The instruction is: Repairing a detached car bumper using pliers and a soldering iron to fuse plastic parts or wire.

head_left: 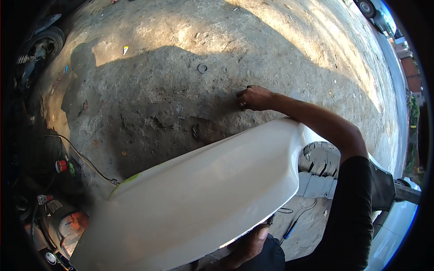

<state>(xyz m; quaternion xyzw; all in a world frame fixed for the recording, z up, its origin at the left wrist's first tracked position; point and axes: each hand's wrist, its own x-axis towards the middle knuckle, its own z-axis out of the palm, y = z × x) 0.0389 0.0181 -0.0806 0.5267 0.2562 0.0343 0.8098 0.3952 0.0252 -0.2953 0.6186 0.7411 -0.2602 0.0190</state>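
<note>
A large, glossy white vehicle body panel, shaped like a bumper, slants across the lower middle. A yellow-green patch marks its far left edge. My left hand is under the near edge, its thumb pressed along the rim and the other fingers hidden below. My right arm reaches over the panel's right end. Beyond the far edge, my right hand is closed with curled fingers above the ground; what they hold, if anything, I cannot make out. Grey ribbed plastic shows beside the panel, below my right forearm.
A blue-handled tool with a cord lies right of my left hand. A dark ring lies on rough ground. At left are a cable, a red container and a motorcycle wheel. A parked vehicle stands far right.
</note>
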